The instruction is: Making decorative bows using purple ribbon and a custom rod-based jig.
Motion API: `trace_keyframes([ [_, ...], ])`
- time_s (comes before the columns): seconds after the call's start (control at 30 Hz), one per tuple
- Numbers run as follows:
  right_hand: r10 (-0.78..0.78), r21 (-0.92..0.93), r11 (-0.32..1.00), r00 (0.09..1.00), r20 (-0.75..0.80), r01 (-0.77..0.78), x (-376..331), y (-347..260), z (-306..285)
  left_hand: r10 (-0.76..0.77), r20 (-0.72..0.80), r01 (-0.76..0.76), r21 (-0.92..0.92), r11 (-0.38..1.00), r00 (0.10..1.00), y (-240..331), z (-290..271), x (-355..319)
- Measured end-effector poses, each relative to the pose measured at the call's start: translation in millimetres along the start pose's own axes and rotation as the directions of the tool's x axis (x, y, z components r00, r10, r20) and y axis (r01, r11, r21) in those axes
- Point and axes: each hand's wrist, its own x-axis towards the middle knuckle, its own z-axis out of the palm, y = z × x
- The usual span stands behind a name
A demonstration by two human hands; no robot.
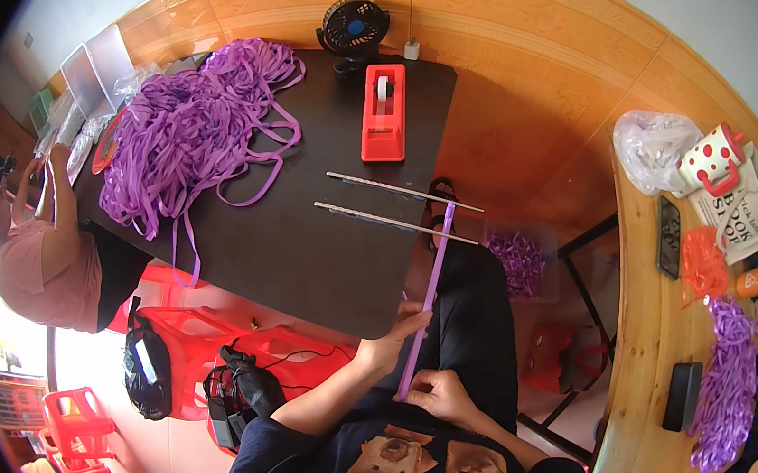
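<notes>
A flat purple ribbon [432, 282] runs down toward my body from the upper of two thin sticks, passing the lower stick [390, 223]. The upper stick [404, 191] lies parallel to it, and both jut past the right edge of the dark table [326, 273]. My left hand [390, 341] is closed around the ribbon partway down, beside the table's near right corner. At the ribbon's lower end my right hand [446, 397] pinches it close to my shirt. A big heap of purple ribbon [187, 130] covers the table's left side, with loose loops trailing.
A red tape dispenser [384, 127] and a black fan [353, 30] stand at the table's back. More ribbon fills a bin [521, 265] on the floor. At right, a wooden table [639, 367] holds a dotted mug [713, 161], phone [669, 238] and ribbon. Other people sit left and right.
</notes>
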Motion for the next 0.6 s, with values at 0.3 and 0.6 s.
trace_keyframes([
  [0.3, 0.124, 0.075, 0.989, 0.991, 0.054, -0.128, 5.7, 16.5, 4.3, -0.02, 0.037, 0.023, -0.102, 0.994, 0.999, 1.6, -2.6, 1.3],
  [0.6, -0.659, -0.746, 0.647, 0.607, -0.444, 0.156, 26.8, -37.2, -51.9, 0.056, 0.041, -0.05, -0.127, 0.991, 0.998, 9.2, 1.2, -4.4],
])
